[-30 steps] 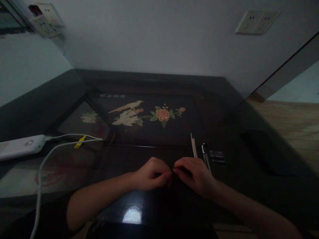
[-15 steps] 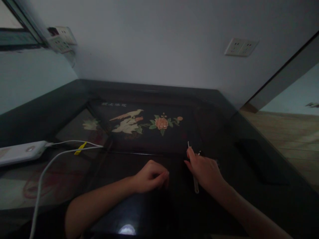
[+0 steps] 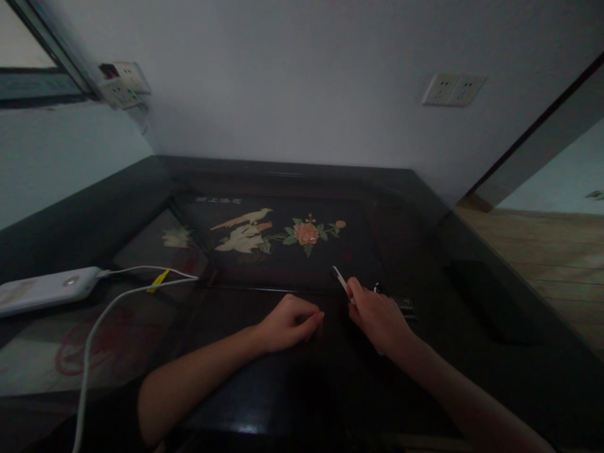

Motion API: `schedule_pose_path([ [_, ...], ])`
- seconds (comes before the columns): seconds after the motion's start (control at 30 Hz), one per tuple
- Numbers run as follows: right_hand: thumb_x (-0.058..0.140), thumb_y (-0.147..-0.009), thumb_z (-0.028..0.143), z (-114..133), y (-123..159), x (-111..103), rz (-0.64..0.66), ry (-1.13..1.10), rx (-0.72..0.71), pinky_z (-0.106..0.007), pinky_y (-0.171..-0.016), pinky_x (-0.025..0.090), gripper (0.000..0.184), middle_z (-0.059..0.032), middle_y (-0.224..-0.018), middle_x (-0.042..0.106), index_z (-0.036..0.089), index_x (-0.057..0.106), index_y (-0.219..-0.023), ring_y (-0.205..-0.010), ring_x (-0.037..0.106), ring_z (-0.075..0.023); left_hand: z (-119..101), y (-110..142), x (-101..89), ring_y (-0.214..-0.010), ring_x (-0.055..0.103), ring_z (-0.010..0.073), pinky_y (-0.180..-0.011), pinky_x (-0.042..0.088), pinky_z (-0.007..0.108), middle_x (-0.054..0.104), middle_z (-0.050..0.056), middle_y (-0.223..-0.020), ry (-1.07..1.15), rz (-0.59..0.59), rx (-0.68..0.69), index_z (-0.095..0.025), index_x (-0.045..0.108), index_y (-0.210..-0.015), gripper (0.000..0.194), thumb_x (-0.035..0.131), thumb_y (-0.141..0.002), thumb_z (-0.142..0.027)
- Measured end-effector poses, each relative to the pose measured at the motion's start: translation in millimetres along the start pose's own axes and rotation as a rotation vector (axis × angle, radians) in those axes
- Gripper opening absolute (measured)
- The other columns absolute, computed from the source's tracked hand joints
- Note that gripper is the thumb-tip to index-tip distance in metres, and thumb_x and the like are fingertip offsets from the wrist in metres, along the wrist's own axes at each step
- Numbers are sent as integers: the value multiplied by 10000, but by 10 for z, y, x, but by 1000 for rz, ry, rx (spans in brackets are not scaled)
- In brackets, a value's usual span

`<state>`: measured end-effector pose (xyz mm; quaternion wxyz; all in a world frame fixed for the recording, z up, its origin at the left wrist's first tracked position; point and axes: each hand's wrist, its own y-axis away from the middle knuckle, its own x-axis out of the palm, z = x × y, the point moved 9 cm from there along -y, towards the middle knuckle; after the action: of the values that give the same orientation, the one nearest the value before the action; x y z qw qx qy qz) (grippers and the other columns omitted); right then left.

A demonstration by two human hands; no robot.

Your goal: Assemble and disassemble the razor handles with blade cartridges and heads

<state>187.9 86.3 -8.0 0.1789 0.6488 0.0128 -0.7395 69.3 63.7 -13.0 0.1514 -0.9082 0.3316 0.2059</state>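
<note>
My right hand (image 3: 377, 318) is closed round a thin white stick-like tool (image 3: 340, 277) whose tip pokes out above the fingers toward the far left. My left hand (image 3: 287, 324) rests on the dark glossy table (image 3: 264, 384) with fingers curled and pinched together; whatever they hold is too small and dark to make out. The hands lie a short gap apart near the table's front middle. A small metal tool (image 3: 377, 289) and a dark flat item (image 3: 406, 306) lie just right of my right hand.
An inlaid bird-and-flower panel (image 3: 278, 229) fills the table's middle. A white power bank (image 3: 47, 289) with white cables (image 3: 123, 292) and a yellow tag lies at the left. Wall sockets (image 3: 452, 89) sit on the far wall, and wooden floor shows at right.
My hands were pinched together a second ago. The right hand then moved right, took up the white stick from the table, and has tilted its tip leftward. The left hand stayed put.
</note>
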Motion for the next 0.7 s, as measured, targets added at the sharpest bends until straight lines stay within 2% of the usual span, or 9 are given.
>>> schedule_pose_path([
  [0.1, 466, -875, 110, 35, -31, -32, -104, -279, -111, -253, -549, 353, 84, -4, -713, 622, 193, 469, -871, -627, 622, -166, 65, -4, -29, -488, 504, 90, -536, 386, 188, 538, -4, -502, 16, -42, -75, -118, 636, -656, 510, 366, -957, -429],
  [0.17, 491, -878, 177, 36, -37, -44, -152, -553, -168, -227, -504, 353, 81, 28, -670, 560, 206, 436, -827, -563, 571, -134, 143, 2, -81, -492, 492, 93, -525, 373, 193, 535, -8, -511, 25, -103, -170, -120, 622, -657, 472, 396, -942, -420],
  [0.27, 532, -871, 304, 45, -40, 40, -95, -969, -167, -189, -404, 347, 158, 69, -623, 492, 219, 405, -830, -448, 501, -96, 221, 19, -134, -494, 471, 95, -502, 350, 194, 537, -18, -533, 68, -170, -288, -126, 613, -689, 412, 438, -921, -419],
  [0.33, 566, -857, 360, 115, -18, 95, -28, -1139, -174, -173, -374, 346, 223, 84, -610, 474, 220, 395, -825, -409, 474, -78, 217, 21, -127, -504, 468, 94, -502, 346, 195, 543, -20, -557, 112, -175, -314, -128, 609, -712, 398, 457, -912, -436],
  [0.43, 597, -848, 402, 262, 50, 134, 50, -1245, -219, -162, -375, 345, 279, 87, -613, 462, 216, 392, -805, -416, 474, -66, 170, 24, -86, -541, 481, 102, -515, 352, 202, 555, -13, -599, 182, -159, -312, -120, 616, -748, 413, 489, -888, -487],
  [0.53, 588, -862, 386, 368, 120, 156, 75, -1270, -268, -171, -412, 369, 267, 80, -618, 465, 216, 393, -798, -455, 485, -72, 132, 36, -56, -562, 477, 109, -519, 348, 208, 546, -11, -617, 224, -163, -308, -106, 629, -780, 427, 502, -874, -503],
  [0.7, 562, -874, 274, 401, 151, 159, 43, -1160, -294, -194, -475, 396, 176, 61, -649, 499, 211, 411, -808, -522, 507, -91, 147, 39, -81, -542, 410, 99, -506, 313, 208, 477, -30, -579, 228, -177, -311, -112, 606, -723, 414, 491, -867, -482],
])
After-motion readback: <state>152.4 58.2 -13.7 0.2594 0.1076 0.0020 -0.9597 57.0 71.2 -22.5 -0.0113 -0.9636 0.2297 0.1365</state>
